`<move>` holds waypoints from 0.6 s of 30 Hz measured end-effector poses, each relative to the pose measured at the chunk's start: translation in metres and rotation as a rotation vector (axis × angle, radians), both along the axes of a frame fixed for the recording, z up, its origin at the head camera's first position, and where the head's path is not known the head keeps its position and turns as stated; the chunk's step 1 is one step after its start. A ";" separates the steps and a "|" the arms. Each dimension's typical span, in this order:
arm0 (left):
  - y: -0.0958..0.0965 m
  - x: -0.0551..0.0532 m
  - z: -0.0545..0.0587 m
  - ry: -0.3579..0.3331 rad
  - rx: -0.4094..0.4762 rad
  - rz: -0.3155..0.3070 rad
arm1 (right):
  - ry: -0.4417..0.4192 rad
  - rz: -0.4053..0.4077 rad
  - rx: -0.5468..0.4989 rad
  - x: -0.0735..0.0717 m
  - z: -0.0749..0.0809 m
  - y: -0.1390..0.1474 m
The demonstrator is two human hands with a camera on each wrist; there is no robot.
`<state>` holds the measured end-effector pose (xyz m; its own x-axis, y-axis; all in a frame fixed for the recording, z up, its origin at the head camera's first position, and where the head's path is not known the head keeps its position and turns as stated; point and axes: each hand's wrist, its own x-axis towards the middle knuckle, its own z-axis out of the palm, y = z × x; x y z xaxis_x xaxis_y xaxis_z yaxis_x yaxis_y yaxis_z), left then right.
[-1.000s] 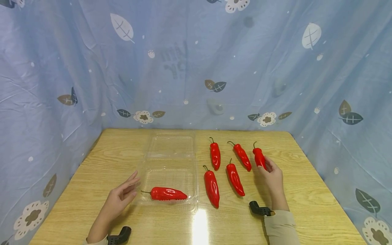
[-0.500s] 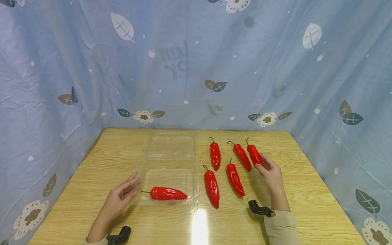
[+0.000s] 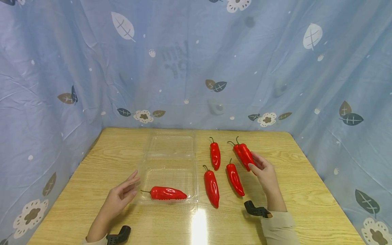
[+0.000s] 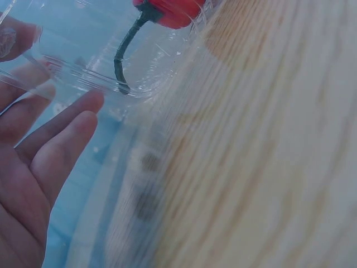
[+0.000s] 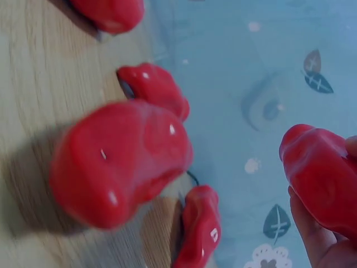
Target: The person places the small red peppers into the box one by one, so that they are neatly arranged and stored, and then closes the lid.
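My right hand (image 3: 264, 173) holds a long red chili pepper (image 3: 246, 156) by its lower end, between thumb and fingers. In the head view this pepper overlaps another red pepper (image 3: 236, 148) behind it, hiding most of that one. The right wrist view shows the held pepper (image 5: 321, 173) at the right, apart from those on the table. My left hand (image 3: 117, 200) is at the left edge of a clear plastic box (image 3: 169, 175), fingers relaxed; whether they touch it I cannot tell. Inside the box's near half, one red pepper (image 3: 168, 193) lies sideways, its stem towards that hand.
The box's lid (image 3: 173, 146) lies folded back behind it. On the table (image 3: 306, 204), right of the box, are three more red peppers: one at the back (image 3: 215, 156), one in front (image 3: 212, 189) and one beside it (image 3: 235, 179). A patterned blue curtain (image 3: 190, 68) surrounds the table.
My right hand has moved left with its pepper, from the right end of the row to in front of the neighbouring pepper. The left hand has stayed still.
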<state>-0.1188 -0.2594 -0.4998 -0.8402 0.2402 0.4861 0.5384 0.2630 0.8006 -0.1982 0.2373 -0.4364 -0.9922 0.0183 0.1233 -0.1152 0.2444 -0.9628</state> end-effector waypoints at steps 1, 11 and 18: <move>0.000 0.000 0.000 -0.002 -0.005 0.001 | -0.001 0.011 -0.007 0.000 0.000 -0.002; 0.001 -0.001 0.000 0.017 -0.014 -0.001 | 0.012 0.097 -0.066 0.001 -0.002 -0.020; 0.000 0.000 0.000 0.017 -0.016 0.011 | 0.039 0.169 -0.082 0.005 0.002 -0.032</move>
